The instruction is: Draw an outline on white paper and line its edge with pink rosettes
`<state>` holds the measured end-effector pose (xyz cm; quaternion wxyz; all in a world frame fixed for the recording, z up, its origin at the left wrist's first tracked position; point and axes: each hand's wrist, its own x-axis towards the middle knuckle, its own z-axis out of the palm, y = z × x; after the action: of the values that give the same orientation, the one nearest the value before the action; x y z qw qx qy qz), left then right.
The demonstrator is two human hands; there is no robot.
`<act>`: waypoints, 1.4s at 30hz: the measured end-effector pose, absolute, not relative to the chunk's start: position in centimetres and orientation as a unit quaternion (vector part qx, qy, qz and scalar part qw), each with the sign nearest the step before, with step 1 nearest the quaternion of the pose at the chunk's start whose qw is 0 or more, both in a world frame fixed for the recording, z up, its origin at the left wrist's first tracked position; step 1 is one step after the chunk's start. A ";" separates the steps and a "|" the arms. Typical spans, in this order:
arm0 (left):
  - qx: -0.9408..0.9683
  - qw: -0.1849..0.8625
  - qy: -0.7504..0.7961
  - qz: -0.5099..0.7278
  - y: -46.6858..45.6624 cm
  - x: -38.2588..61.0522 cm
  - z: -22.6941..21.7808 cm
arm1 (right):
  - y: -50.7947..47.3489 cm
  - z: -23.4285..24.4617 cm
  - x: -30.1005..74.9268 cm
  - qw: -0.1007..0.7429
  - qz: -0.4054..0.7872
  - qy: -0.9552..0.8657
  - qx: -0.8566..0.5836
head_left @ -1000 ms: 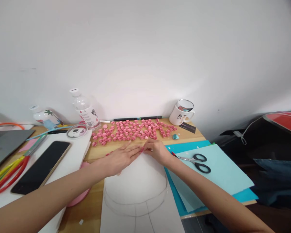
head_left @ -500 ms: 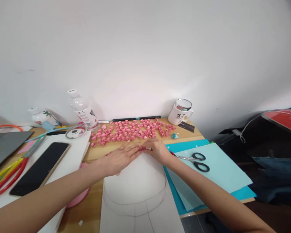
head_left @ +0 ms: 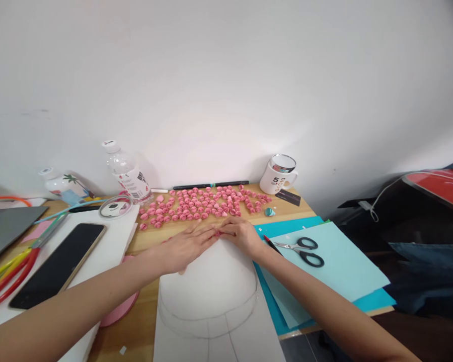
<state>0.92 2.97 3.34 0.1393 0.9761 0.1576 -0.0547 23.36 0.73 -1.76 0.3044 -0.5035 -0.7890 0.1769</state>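
A white sheet of paper (head_left: 207,289) with pencilled curves and lines lies in front of me. My left hand (head_left: 186,246) rests over its upper left part with the fingers stretched out, the fingertips against a small pink paper roll (head_left: 218,233). The fingers of my right hand (head_left: 243,236) pinch that roll at the sheet's upper edge, partly hiding it. Just beyond both hands, many curled pink paper rosettes (head_left: 196,203) are spread over the wooden table (head_left: 145,294). A single teal paper rosette (head_left: 270,212) sits at their right.
Scissors (head_left: 305,251) lie on light blue paper (head_left: 343,271) at the right. A white mug (head_left: 277,176), black pen (head_left: 211,185) and plastic bottle (head_left: 130,176) line the wall. At left are a phone (head_left: 60,264), colourful-handled scissors (head_left: 30,266) and a pink round object (head_left: 121,306).
The view has shifted slightly. My right fingers have closed further over the pink paper roll, so less of it shows. My left hand stays in place.
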 end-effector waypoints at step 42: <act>0.972 0.145 0.182 -0.036 2.5 -0.4 2.8 | 11.1 2.3 29.6 0.137 0.025 -0.726 -0.673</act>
<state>-0.35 2.49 2.83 0.1446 0.9719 0.1822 -0.0360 29.57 11.09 2.27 0.1369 -0.6735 -0.7260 0.0253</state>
